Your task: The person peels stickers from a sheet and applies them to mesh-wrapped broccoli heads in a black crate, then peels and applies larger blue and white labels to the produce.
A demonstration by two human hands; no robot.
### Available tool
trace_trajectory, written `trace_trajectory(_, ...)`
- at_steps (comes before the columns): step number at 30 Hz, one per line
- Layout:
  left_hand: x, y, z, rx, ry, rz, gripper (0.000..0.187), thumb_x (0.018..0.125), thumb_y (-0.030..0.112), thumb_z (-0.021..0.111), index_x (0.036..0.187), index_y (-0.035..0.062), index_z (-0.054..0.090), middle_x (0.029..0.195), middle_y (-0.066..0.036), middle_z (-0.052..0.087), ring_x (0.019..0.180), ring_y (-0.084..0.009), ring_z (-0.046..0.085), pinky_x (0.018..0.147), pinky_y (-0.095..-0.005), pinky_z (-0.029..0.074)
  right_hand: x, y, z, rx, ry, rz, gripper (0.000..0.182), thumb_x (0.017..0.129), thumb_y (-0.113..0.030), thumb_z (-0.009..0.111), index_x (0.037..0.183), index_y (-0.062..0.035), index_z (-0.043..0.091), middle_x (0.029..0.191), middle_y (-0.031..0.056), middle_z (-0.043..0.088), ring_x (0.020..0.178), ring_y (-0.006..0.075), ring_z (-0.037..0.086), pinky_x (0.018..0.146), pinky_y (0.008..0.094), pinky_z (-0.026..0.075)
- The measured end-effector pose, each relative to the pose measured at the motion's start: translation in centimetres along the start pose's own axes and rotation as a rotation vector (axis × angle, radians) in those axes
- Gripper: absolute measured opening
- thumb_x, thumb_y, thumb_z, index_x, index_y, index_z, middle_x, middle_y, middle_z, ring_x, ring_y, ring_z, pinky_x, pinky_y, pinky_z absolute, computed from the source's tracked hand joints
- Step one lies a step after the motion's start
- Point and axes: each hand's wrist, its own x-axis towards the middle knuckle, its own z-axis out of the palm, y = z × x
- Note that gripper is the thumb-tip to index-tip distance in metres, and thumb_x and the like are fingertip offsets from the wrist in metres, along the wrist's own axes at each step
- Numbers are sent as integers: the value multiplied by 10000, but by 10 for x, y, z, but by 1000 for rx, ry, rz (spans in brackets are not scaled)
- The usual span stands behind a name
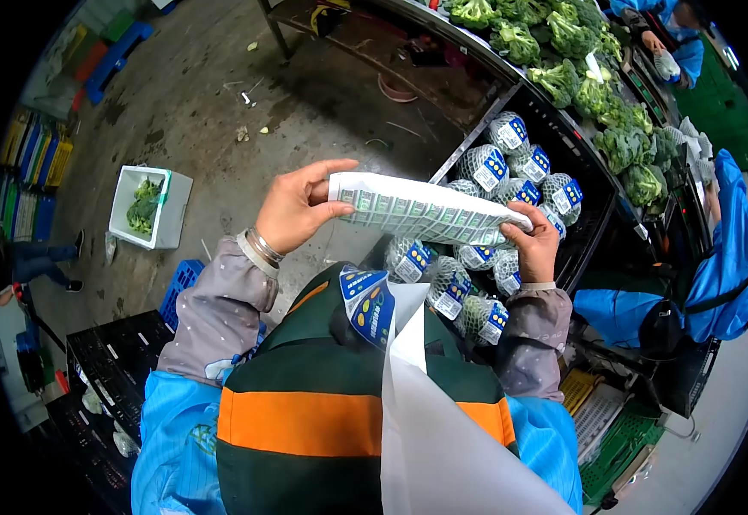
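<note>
A white sheet printed with rows of small green-and-grey labels [430, 216] is stretched between my two hands, its top edge curled over. My left hand [298, 206] pinches its left end between thumb and fingers. At the right end, my right hand [532, 240] grips the sheet the same way. Below and behind it lie several round net-wrapped bundles [451, 283] with blue-and-white labels, in a black crate [593, 215]. A blue printed label [367, 305] on a long white backing strip [425, 412] hangs against my dark green apron.
Broccoli heads [554, 81] are piled on the bench at upper right. A white foam box [168, 210] with greens stands on the floor at left. Black crates [117, 360] are at lower left. A co-worker in blue sleeves [691, 56] is at upper right.
</note>
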Motion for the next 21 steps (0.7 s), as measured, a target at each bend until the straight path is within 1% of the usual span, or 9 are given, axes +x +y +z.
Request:
trace_trajectory(3, 1, 2, 8, 69, 63, 23, 493, 789, -69, 614, 1256, 6, 476, 1052, -95, 618, 921, -116, 600, 776, -230, 500, 2, 3, -1, 37, 23, 45, 293, 694, 70, 688, 980, 31, 636, 964, 66, 631, 820, 121, 590, 741, 231, 469)
trace_trajectory(4, 0, 1, 8, 68, 48, 29, 476, 789, -67, 615, 1242, 3, 489, 1032, -90, 624, 901, -110, 603, 763, -225, 500, 2, 4, -1, 58, 32, 66, 286, 696, 64, 690, 975, 31, 637, 944, 65, 636, 808, 120, 593, 735, 230, 470)
trace_trajectory(5, -1, 0, 7, 66, 34, 34, 459, 789, -65, 616, 1229, 0, 503, 1011, -86, 630, 880, -104, 606, 750, -220, 499, 2, 4, -1, 79, 46, 83, 271, 702, 43, 699, 966, 34, 638, 880, 62, 650, 771, 120, 599, 713, 228, 472)
trace_trajectory(10, 1, 7, 1, 20, 48, -36, 384, 792, -57, 617, 1168, -14, 552, 885, -57, 654, 789, -83, 614, 697, -204, 490, -4, 7, -2, 102, 32, 194, 223, 718, 22, 707, 930, 39, 639, 838, 62, 655, 727, 112, 597, 683, 225, 471)
trace_trajectory(12, 0, 6, 4, 68, 72, -57, 369, 794, -52, 617, 1156, -22, 555, 840, -51, 663, 768, -79, 616, 679, -201, 486, -4, 13, -6, 65, 37, 175, 191, 722, 30, 700, 906, 30, 649, 827, 56, 653, 717, 107, 593, 675, 221, 469)
trace_trajectory(13, -1, 10, 7, -11, 67, -90, 301, 793, -42, 625, 1092, -33, 588, 825, -52, 665, 743, -66, 606, 653, -182, 471, -5, 13, -8, 64, 42, 149, 179, 724, 31, 698, 898, 27, 652, 821, 53, 653, 715, 104, 591, 672, 219, 465)
trace_trajectory(16, -3, 8, 18, -150, 145, -125, 241, 788, -35, 637, 1027, -44, 610, 788, -41, 659, 709, -56, 585, 615, -166, 440, -14, 14, -12, 51, 55, 88, 147, 728, 32, 694, 871, 19, 662, 803, 44, 653, 707, 94, 583, 661, 211, 454)
trace_trajectory(19, -2, 0, 9, 114, 92, -19, 140, 796, 13, 649, 927, -33, 643, 773, -33, 656, 663, -52, 558, 567, -184, 413, -20, 17, -15, 24, 80, 59, 128, 731, 21, 698, 855, 20, 669, 770, 31, 650, 685, 82, 570, 642, 202, 437)
trace_trajectory(21, -1, 2, 11, 319, 135, -22, 104, 804, 60, 653, 866, -24, 648, 754, -40, 658, 626, -48, 538, 540, -204, 399, -24, 21, -14, 4, 135, 35, 128, 733, 19, 697, 858, 21, 670, 766, 28, 648, 675, 78, 564, 633, 203, 435)
